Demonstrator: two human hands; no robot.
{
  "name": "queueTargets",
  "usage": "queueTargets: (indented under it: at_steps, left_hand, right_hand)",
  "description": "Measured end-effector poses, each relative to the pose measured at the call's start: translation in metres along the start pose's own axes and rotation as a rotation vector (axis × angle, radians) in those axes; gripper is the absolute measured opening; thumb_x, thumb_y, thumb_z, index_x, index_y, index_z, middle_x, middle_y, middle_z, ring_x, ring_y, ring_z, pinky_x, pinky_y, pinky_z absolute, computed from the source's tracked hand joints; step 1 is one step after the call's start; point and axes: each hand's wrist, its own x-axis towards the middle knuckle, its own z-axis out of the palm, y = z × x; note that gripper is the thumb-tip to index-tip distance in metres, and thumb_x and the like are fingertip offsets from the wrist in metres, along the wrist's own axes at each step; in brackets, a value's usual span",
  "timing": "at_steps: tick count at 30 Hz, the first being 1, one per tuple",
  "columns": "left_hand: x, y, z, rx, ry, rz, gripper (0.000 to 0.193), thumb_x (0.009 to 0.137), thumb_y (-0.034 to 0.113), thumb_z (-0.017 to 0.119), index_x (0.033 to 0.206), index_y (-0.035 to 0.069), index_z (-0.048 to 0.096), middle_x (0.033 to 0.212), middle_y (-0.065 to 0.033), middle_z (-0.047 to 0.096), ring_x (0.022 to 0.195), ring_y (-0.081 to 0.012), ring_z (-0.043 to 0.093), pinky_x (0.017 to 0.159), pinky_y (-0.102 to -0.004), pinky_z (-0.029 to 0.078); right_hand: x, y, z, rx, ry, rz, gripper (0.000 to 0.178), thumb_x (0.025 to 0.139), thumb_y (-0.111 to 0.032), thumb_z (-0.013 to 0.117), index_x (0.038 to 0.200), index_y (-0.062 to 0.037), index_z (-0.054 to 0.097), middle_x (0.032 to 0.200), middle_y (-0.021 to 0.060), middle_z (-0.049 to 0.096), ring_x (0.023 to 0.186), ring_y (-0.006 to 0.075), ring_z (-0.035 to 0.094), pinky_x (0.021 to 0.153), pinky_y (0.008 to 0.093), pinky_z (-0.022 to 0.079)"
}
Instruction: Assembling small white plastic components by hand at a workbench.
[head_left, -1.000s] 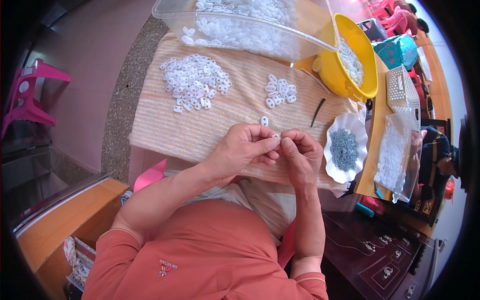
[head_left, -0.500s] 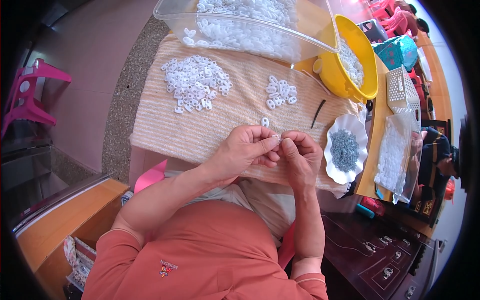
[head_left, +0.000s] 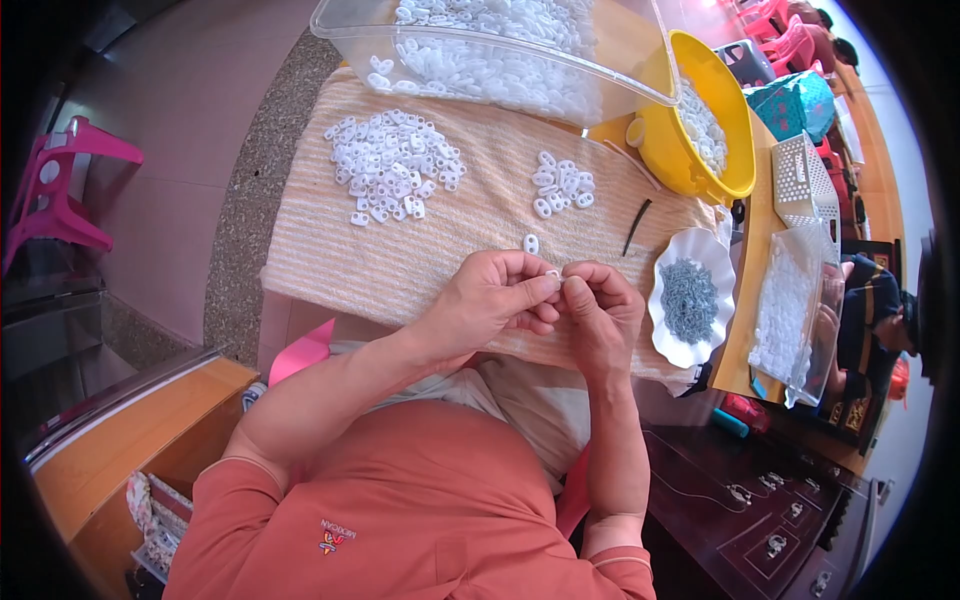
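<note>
Over the near edge of the towel-covered table, my left hand (head_left: 503,292) and my right hand (head_left: 602,305) meet fingertip to fingertip. Thumb and forefinger of the left pinch a small white plastic piece (head_left: 553,275), mostly covered by the fingers. The right thumb and forefinger are pressed together against its other side; whatever they grip is hidden. Just beyond the fingers lies a single white oval two-hole piece (head_left: 531,243). Similar pieces form a small group (head_left: 562,183) farther off and a larger heap (head_left: 390,165) to the left.
A white scalloped dish (head_left: 662,335) of small grey-blue parts sits right of my hands, near a short black strip (head_left: 636,227). Behind stand a clear bin (head_left: 350,50) and a yellow basin (head_left: 655,165), both holding white pieces. At far right, another person's hand (head_left: 826,325) is beside a clear tray (head_left: 800,385).
</note>
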Motion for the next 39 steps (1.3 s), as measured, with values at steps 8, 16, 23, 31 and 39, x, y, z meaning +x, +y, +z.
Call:
queueTargets:
  at_steps: [8,16,23,31,39]
  left_hand:
    - [-0.0011,0.0003,0.0004,-0.006,-0.014,0.005,0.018,0.094,0.016,0.059,0.103,0.001,0.061,0.09,-0.0032,0.063,0.079,-0.0089,0.061,0.07,-0.0222,0.053]
    - [0.0004,-0.0015,-0.0003,0.008,-0.025,0.014,0.018,0.094,0.016,0.059,0.103,0.001,0.061,0.089,-0.0034,0.063,0.078,-0.0091,0.062,0.07,-0.0232,0.054]
    - [0.0,-0.0011,-0.0014,0.04,-0.016,0.023,0.019,0.093,0.016,0.06,0.103,0.0,0.061,0.089,-0.0037,0.063,0.078,-0.0093,0.062,0.07,-0.0234,0.054]
    - [-0.0015,-0.0023,-0.0034,0.107,-0.021,0.022,0.019,0.092,0.015,0.061,0.103,-0.001,0.062,0.085,-0.0057,0.065,0.075,-0.0104,0.063,0.068,-0.024,0.055]
    - [-0.001,-0.0021,-0.0022,0.139,-0.015,0.026,0.019,0.092,0.013,0.062,0.102,-0.002,0.061,0.084,-0.0067,0.065,0.074,-0.0108,0.063,0.067,-0.0243,0.056]
  right_hand:
    - [-0.0003,0.0001,-0.0012,0.067,-0.009,0.028,0.017,0.09,-0.011,0.064,0.099,0.0009,0.059,0.087,0.0037,0.063,0.077,0.0095,0.058,0.07,0.0226,0.048]
    - [0.0006,0.0006,-0.0046,0.077,-0.061,0.03,0.017,0.09,-0.011,0.064,0.1,0.0008,0.058,0.089,0.0044,0.063,0.079,0.0102,0.058,0.072,0.0232,0.048]
    - [0.0005,-0.0037,-0.0045,0.035,-0.119,0.021,0.014,0.09,-0.01,0.063,0.099,0.0001,0.058,0.089,0.004,0.063,0.08,0.0099,0.059,0.074,0.0233,0.049]
    - [-0.0015,-0.006,-0.0049,-0.013,-0.155,0.007,0.011,0.091,-0.008,0.061,0.097,-0.0002,0.058,0.088,0.0031,0.062,0.08,0.0088,0.058,0.073,0.0225,0.048]
    - [-0.0027,-0.0069,-0.0067,-0.098,-0.153,-0.002,0.009,0.091,-0.007,0.061,0.095,0.0002,0.059,0.088,0.0029,0.063,0.079,0.0081,0.058,0.071,0.0218,0.048]
